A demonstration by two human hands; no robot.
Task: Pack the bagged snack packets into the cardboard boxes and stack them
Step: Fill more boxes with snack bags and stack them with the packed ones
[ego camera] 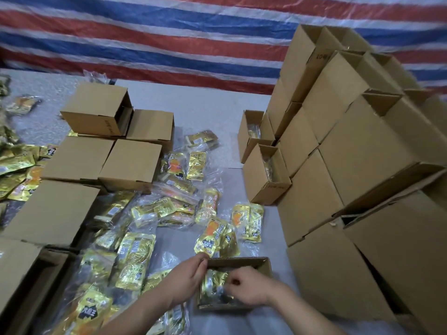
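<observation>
At six o'clock on the grey worktop (212,102) sits the small open brown cardboard box (262,265), and I have my left hand (187,278) pinching its nine o'clock wall while my right hand (246,287) presses the clear bag of gold foil snack packets (214,284) down inside, its fingers curled on the plastic. I'd flatten the bag below the rim, then lift the box to the tall stack of brown cartons (358,153) at three o'clock.

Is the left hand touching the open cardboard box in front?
Touching: the head view shows the left hand gripping the left wall of the open brown cardboard box.
</observation>
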